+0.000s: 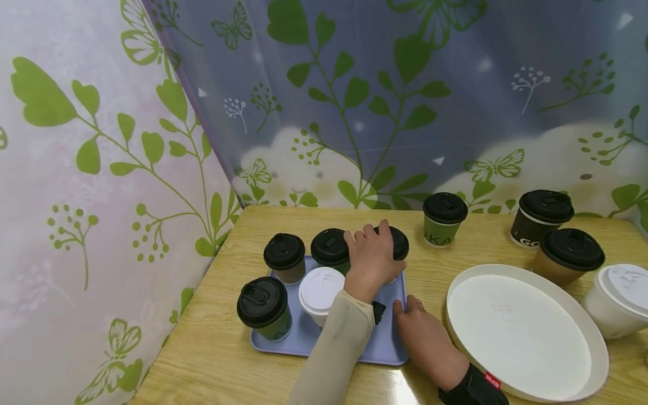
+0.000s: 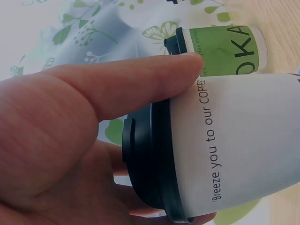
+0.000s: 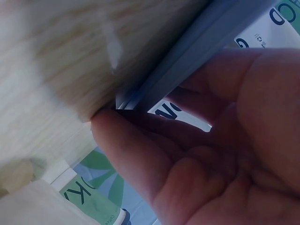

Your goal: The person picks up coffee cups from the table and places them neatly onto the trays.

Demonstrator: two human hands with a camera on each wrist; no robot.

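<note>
My left hand (image 1: 372, 259) reaches over the back right corner of a lilac tray (image 1: 387, 346) and grips a paper coffee cup (image 2: 239, 145) by its black lid (image 2: 152, 154). The cup's white side carries printed words. At the tray's right edge, my right hand (image 1: 425, 337) pinches the rim (image 3: 183, 58), thumb on the inner side and fingers outside. On the tray stand a green cup (image 1: 275, 325) at front left, a brown cup (image 1: 291, 274) behind it, a black-lidded green cup (image 1: 330, 247) and a white-lidded cup (image 1: 321, 289). My left forearm hides part of the tray.
A large round white tray (image 1: 521, 332) lies to the right. Beyond stand a green cup (image 1: 439, 232), a black cup (image 1: 531, 228), a brown cup (image 1: 552, 267) and a white cup (image 1: 610, 315). Patterned curtains (image 1: 329, 112) border the wooden table (image 1: 202, 343) at the back and left.
</note>
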